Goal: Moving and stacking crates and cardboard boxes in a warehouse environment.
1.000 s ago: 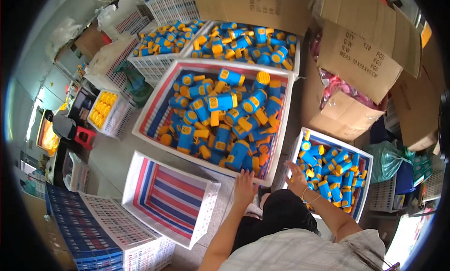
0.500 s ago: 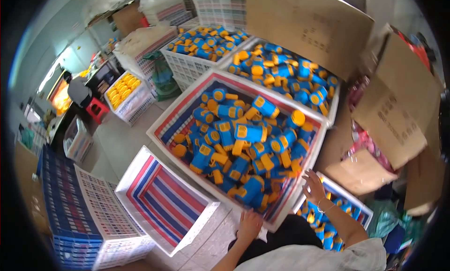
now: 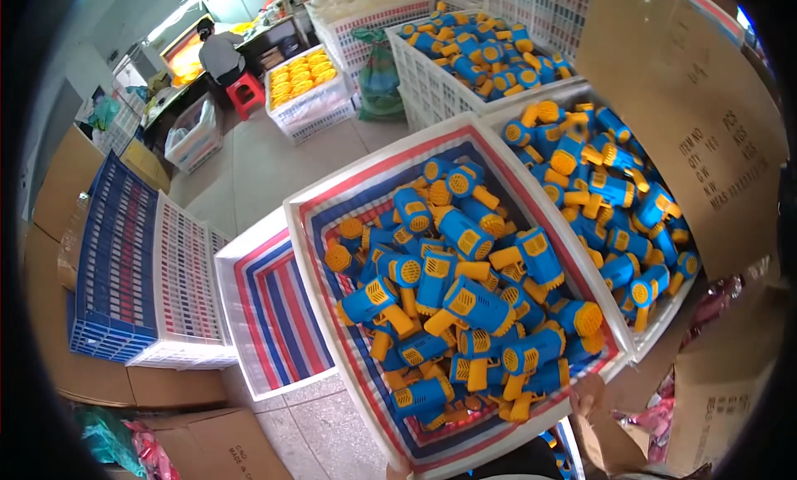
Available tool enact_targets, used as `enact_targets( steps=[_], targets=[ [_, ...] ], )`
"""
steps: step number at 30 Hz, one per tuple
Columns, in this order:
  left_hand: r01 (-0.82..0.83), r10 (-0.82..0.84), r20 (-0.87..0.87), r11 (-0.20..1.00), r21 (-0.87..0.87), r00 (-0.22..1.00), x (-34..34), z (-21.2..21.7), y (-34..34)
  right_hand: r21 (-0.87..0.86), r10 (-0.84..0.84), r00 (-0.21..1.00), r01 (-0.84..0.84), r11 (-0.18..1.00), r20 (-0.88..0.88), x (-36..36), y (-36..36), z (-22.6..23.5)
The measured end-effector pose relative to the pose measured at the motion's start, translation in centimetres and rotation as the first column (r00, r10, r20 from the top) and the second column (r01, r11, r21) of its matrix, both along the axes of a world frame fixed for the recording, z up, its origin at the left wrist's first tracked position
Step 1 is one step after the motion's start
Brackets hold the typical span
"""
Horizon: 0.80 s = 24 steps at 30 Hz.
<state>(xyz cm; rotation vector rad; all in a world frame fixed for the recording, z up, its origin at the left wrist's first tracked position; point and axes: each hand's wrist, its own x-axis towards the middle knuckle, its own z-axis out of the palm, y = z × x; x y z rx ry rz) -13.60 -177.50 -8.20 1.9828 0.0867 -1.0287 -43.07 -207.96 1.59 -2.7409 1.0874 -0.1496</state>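
Blue-and-orange plastic toy guns (image 3: pixel 465 306) fill the big white crate (image 3: pixel 332 330) lined with striped red, white and blue sheet, which takes up the middle of the view. At about 6 o'clock only the fingertips of the left hand (image 3: pixel 397 467) show at that crate's near rim; whether they grip it or merely touch it cannot be told. At 5 o'clock the right hand (image 3: pixel 591 394) lies at the crate's near right corner, fingers curled loosely on the rim, holding no toy.

From the left: at 9 o'clock a blue slatted crate (image 3: pixel 112 264) and a white slatted crate (image 3: pixel 187 289) lie on cardboard boxes (image 3: pixel 58 231). Just beside the full crate, at 8 o'clock, stands an empty crate with striped lining (image 3: pixel 270 310). At 11 o'clock a seated person (image 3: pixel 220 52) on a red stool (image 3: pixel 246 94) works far off, near a crate of yellow parts (image 3: pixel 303 81). At 1 and 3 o'clock stand two more crates of the same toys (image 3: pixel 598 173), the nearer one partly covered by a leaning cardboard sheet (image 3: pixel 689 106).
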Motion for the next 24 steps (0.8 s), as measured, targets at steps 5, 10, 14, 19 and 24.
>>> enact_targets(
  steps=[5,10,14,19,24],
  targets=[
    [-0.073,0.074,0.017,0.997,-0.013,0.997,0.5,-4.1,-3.7,0.035,0.007,1.000,-0.007,0.999,-0.009,0.3,0.1,0.1],
    [-0.114,0.114,0.022,0.993,-0.004,0.993,1.4,-6.6,-4.9,0.145,0.072,0.997,-0.068,0.987,-0.022,0.0,0.7,-0.4],
    [-0.142,0.141,0.063,0.990,0.011,0.988,3.3,-6.8,-3.2,0.222,0.104,0.995,-0.104,0.969,0.013,0.3,1.3,-0.9],
    [-0.199,0.200,0.124,0.980,-0.016,0.972,4.1,-5.6,0.1,0.105,-0.073,0.997,0.072,0.992,0.006,1.4,2.0,-0.4],
    [-0.238,0.254,0.180,0.965,-0.106,0.950,4.9,-5.3,1.6,-0.107,-0.029,0.905,0.082,0.991,0.424,4.1,0.4,0.8]
  ],
)
